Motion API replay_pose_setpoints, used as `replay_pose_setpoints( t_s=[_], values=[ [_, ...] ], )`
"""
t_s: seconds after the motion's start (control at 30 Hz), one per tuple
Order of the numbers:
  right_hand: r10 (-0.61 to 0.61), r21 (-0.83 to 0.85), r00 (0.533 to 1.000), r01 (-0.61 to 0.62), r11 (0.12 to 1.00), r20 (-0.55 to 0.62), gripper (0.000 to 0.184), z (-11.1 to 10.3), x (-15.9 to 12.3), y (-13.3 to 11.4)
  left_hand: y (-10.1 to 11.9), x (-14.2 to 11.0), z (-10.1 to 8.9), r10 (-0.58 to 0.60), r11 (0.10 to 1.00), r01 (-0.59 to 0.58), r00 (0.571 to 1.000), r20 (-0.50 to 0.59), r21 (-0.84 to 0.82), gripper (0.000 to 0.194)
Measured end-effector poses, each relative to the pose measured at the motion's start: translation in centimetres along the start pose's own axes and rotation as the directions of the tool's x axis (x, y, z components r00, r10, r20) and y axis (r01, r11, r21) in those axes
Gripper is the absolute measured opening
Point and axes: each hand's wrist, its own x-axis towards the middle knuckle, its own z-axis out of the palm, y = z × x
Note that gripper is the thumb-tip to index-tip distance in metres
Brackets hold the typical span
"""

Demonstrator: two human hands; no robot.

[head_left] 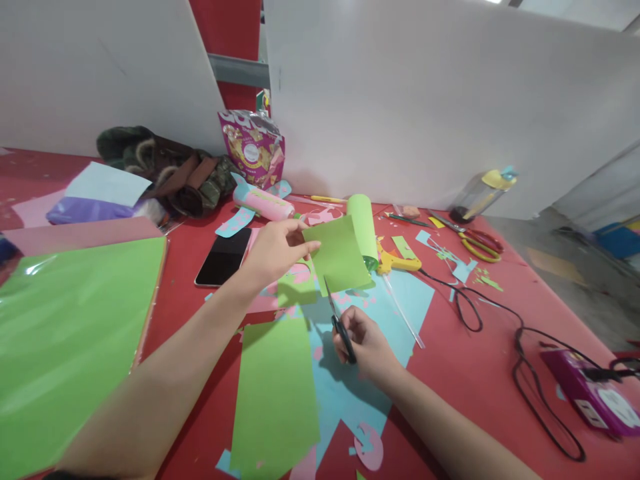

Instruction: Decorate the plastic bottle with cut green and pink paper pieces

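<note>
My left hand pinches the upper left edge of a green paper piece, held above the table. In my right hand is a pair of scissors with black handles, its blades pointing up at the lower edge of that piece. Whether the blades touch the paper I cannot tell. Beneath lie a larger green sheet and a light blue sheet, with pink and blue scraps over them. Just behind the held piece stands a roll of green paper around a bottle.
A yellow glue gun trails a black cord to a purple power strip. Large red-and-yellow-handled scissors lie at right, near a clear bottle. A phone, pink bottle, snack bag and green sheet pack are leftward.
</note>
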Motion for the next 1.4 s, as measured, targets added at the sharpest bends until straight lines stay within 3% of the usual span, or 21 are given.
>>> replay_pose_setpoints(
  t_s=[0.37, 0.67, 1.4],
  values=[
    [-0.063, 0.055, 0.991, 0.057, 0.997, 0.118, 0.048, -0.4, 0.0, 0.5, 0.4, -0.3, -0.2, -0.021, 0.999, 0.017, 0.991, 0.129, 0.035, 0.018],
    [-0.048, 0.055, 0.993, 0.042, 0.998, 0.109, 0.050, -0.1, -0.3, -0.3, 0.8, -0.6, 0.0, 0.015, 0.997, -0.028, 0.982, 0.188, 0.067, 0.020],
    [-0.067, 0.041, 0.995, 0.063, 0.997, 0.079, 0.048, -0.2, -0.3, -0.4, 0.4, -0.7, 0.8, 0.032, 0.994, -0.049, 0.985, 0.169, 0.096, 0.019]
  ],
)
